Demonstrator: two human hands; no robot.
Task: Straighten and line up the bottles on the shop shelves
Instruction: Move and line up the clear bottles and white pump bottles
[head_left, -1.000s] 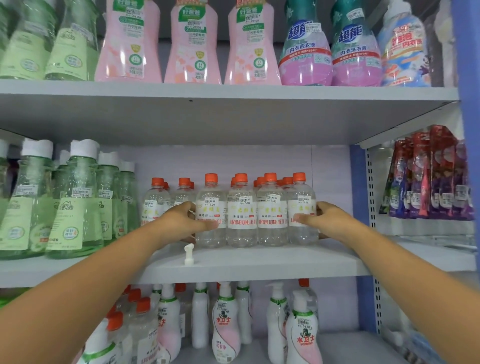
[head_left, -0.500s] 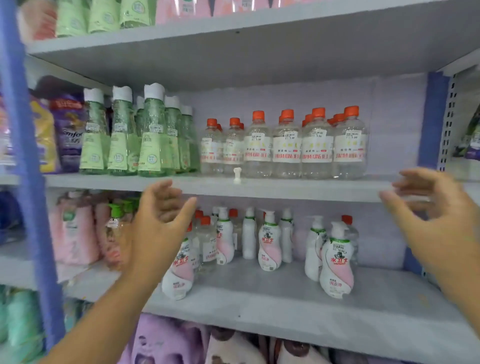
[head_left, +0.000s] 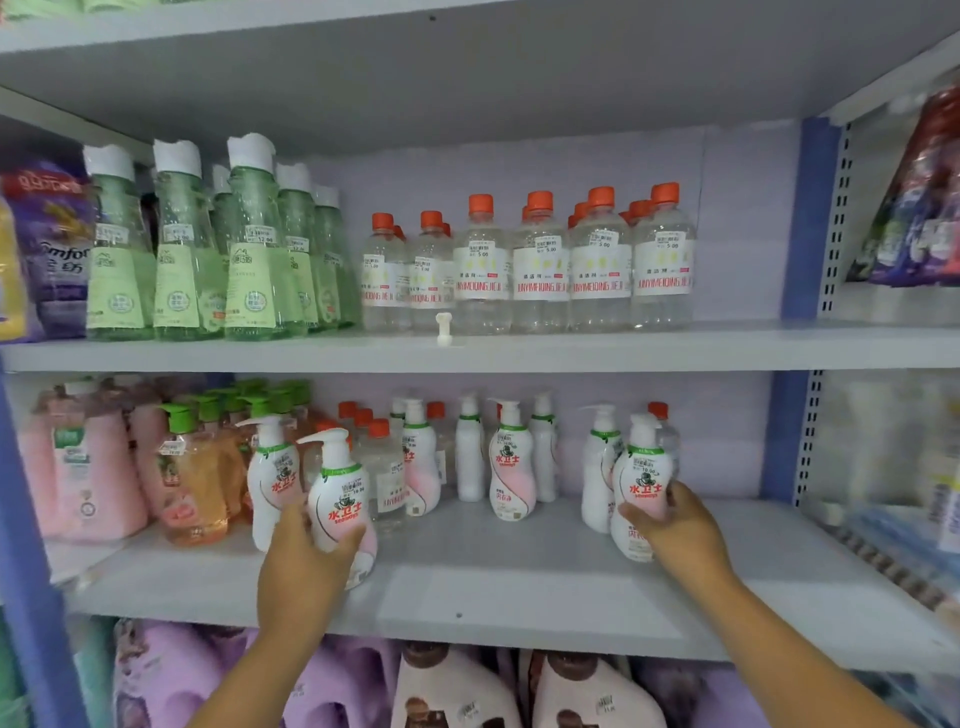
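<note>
On the lower grey shelf (head_left: 493, 587) stand several white-and-pink pump bottles, scattered and unevenly spaced. My left hand (head_left: 306, 561) grips the front left pump bottle (head_left: 340, 493) low on its body. My right hand (head_left: 675, 530) grips the front right pump bottle (head_left: 641, 467) from its right side. Another pump bottle (head_left: 511, 467) stands between them, further back. On the shelf above, clear bottles with orange caps (head_left: 540, 265) stand in a straight row.
Green bottles with white caps (head_left: 182, 249) stand left of the clear ones. A small white peg (head_left: 443, 329) sits at the upper shelf's front. Pink and orange detergent bottles (head_left: 187, 478) crowd the lower shelf's left. Blue uprights (head_left: 802, 218) frame the bay; purple jugs (head_left: 332, 686) sit below.
Both hands left the orange-capped bottles on the upper shelf and dropped to the shelf below. Each now holds a pump bottle. My view has tilted down.
</note>
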